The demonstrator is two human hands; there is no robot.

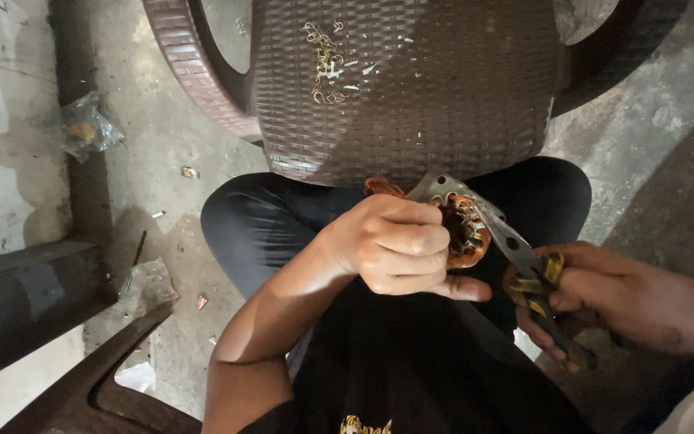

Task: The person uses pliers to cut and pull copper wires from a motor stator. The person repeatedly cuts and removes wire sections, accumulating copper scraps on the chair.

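Observation:
My left hand is closed around a small motor stator with copper windings and a grey metal frame, held over my lap. My right hand grips the yellow-and-black handles of a pair of pliers. The pliers' metal jaws reach up and left into the stator's windings. Most of the stator is hidden behind my left fingers.
A brown woven plastic chair stands in front of my knees, with a tangle of cut copper wire bits on its seat. A second chair's arm is at the lower left. Plastic bags and scraps lie on the concrete floor.

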